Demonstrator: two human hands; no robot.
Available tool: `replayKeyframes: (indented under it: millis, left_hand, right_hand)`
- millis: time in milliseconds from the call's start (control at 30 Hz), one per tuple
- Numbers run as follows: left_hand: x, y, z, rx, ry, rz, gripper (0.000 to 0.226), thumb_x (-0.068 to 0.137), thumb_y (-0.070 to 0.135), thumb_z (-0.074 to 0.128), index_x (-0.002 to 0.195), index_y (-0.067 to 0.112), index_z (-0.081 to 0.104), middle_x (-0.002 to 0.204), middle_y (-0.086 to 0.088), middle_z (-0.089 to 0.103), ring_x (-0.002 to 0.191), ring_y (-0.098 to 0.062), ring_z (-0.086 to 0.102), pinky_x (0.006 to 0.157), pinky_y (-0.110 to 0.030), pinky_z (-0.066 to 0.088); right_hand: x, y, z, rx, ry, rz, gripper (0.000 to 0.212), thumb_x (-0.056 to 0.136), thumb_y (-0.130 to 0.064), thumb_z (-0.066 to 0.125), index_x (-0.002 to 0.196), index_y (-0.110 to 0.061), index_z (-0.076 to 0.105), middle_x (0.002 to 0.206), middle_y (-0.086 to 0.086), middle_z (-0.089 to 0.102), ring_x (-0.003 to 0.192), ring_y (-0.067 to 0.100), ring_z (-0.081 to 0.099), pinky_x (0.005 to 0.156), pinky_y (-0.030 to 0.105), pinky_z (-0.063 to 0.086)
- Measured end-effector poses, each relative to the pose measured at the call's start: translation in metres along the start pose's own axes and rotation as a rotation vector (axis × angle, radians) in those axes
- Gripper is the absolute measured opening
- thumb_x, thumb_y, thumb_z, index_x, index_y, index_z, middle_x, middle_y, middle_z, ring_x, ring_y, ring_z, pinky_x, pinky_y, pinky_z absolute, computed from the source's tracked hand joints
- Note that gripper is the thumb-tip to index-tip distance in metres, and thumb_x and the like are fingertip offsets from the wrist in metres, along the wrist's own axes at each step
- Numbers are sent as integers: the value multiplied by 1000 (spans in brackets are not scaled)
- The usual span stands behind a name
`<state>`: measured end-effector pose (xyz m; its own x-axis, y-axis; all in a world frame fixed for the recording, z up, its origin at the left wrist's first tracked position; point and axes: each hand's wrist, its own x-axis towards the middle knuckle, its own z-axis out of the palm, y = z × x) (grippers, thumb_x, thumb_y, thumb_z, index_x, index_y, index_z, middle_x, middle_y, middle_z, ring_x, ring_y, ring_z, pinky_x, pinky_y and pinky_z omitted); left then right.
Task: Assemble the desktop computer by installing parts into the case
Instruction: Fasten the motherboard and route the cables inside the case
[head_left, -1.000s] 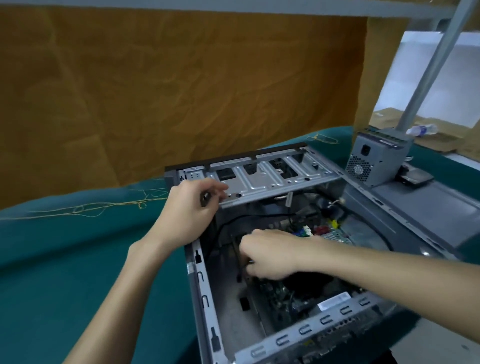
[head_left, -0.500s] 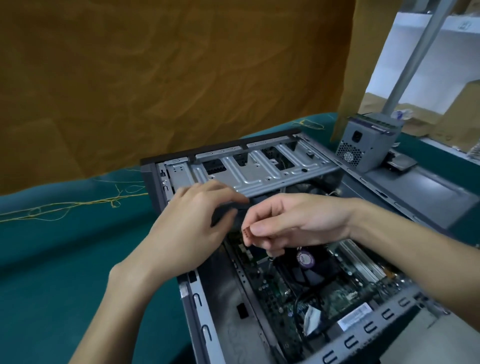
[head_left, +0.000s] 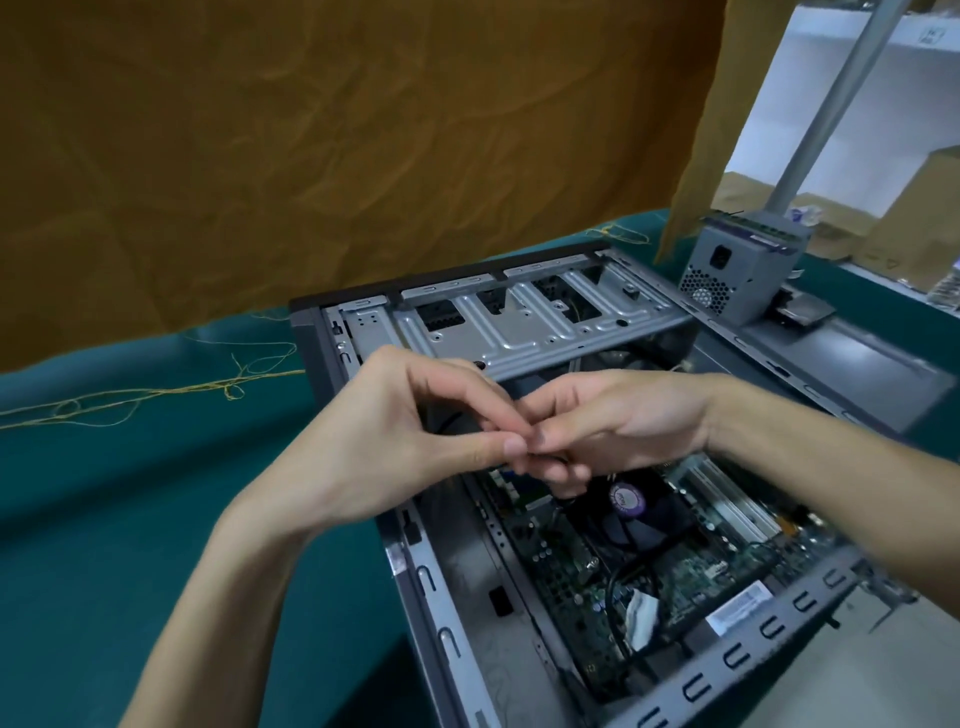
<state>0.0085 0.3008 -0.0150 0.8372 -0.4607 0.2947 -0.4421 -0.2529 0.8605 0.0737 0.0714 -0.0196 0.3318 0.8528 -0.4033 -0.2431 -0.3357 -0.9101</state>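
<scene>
- The open grey metal computer case lay on its side on the teal-covered worktop, its green motherboard and black fan with a purple sticker exposed.
- The left hand and right hand met above the case, just in front of the silver drive cage.
- Both hands' fingers were curled and pinched together at their tips around something small; what it was could not be made out.
- A grey power supply unit stood on the grey side panel, beside the case.
</scene>
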Motion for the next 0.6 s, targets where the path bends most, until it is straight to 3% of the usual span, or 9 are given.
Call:
replayKeyframes:
  millis: [67,133,233,367,433,500,600]
  left_hand:
    - [0,-7,-2,61,117,-11,6,89,19,78,93,20,82,93,5,77,91,-14,74,84,-29,57]
    - [0,-15,-2,186,289,2,9,93,18,73,96,22,81,94,7,76,93,-12,72,84,-31,56]
    - [4,-21,-1,342,433,-27,10,96,19,69,98,24,79,96,11,72,95,-9,67,83,-34,53]
    - [6,-25,-3,390,433,-115,13,97,27,65,98,31,77,99,15,72,97,-7,65,88,-39,53]
    - [6,-23,-3,397,411,-129,14,97,28,63,99,32,77,100,16,72,97,-8,65,89,-41,53]
    - [7,-21,-4,427,371,-162,15,97,30,61,100,33,76,101,16,72,98,-10,65,92,-43,52]
    - [8,-17,-3,482,343,-192,16,98,33,60,101,34,76,103,17,72,106,-17,63,100,-49,47]
  right_hand:
    - [5,5,5,-367,187,61,10,100,-9,61,97,-4,69,81,-2,70,67,9,56,64,24,45]
    - [11,10,13,-821,339,113,13,95,-18,70,86,-9,74,65,-7,65,56,4,54,57,21,42]
    - [20,12,20,-1089,415,117,15,91,-26,72,80,-15,74,58,-8,64,43,-3,56,44,12,38]
    - [28,19,18,-1093,375,294,16,83,-33,80,75,-19,76,65,-9,70,59,3,63,65,28,56]
    - [31,25,15,-981,430,346,17,80,-31,84,69,-23,74,55,-10,65,47,11,61,53,30,56]
    - [32,29,12,-934,482,377,20,79,-32,85,66,-26,72,46,-17,59,37,4,53,41,20,44]
    - [36,32,12,-949,479,385,14,79,-34,85,71,-25,77,45,-20,56,46,-1,52,50,20,44]
